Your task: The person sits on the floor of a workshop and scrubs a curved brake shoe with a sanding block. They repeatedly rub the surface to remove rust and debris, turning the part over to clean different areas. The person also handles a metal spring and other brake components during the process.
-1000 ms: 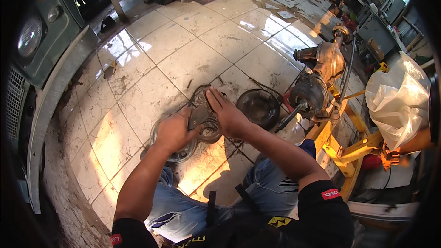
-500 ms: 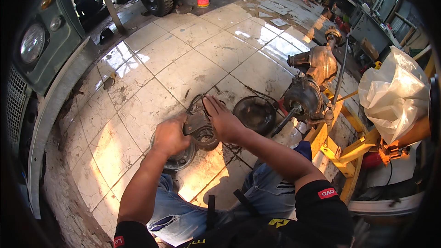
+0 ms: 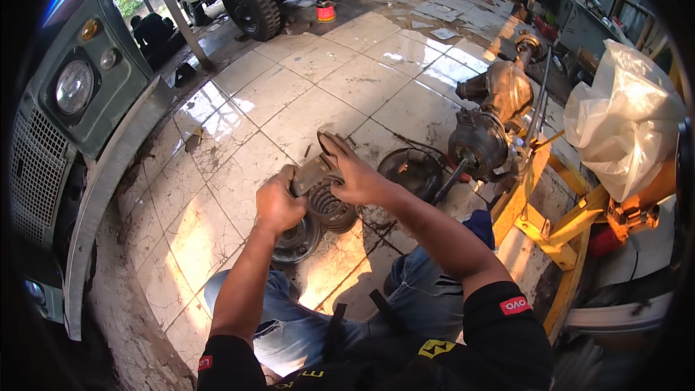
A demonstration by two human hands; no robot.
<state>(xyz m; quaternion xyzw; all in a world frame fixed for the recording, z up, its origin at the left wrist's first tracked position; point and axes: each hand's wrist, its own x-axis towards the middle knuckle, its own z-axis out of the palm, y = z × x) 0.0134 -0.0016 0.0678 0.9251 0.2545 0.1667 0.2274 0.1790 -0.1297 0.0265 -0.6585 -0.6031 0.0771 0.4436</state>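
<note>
My left hand is closed round the near-left end of a flat, brownish metal plate, with the thumb along its edge. Against the plate's far-right end lies my right hand, fingers long and pressed together, steadying that side; a thin dark curved edge shows beside the fingertips. Just beneath the plate a rusty coil spring stands on the floor. Partly under my left wrist is a round metal wheel-like part. A dark dished disc lies right of my right hand.
To the right, a rusty axle housing rests by a yellow metal stand, with a clear plastic bag above. A green vehicle with a grey bumper borders the left. Farther back are a tyre and a red tin.
The view has shifted, showing more of the vehicle at left. Both hands still hold the plate, which now sits tilted differently, and more of the coil spring shows below it.
</note>
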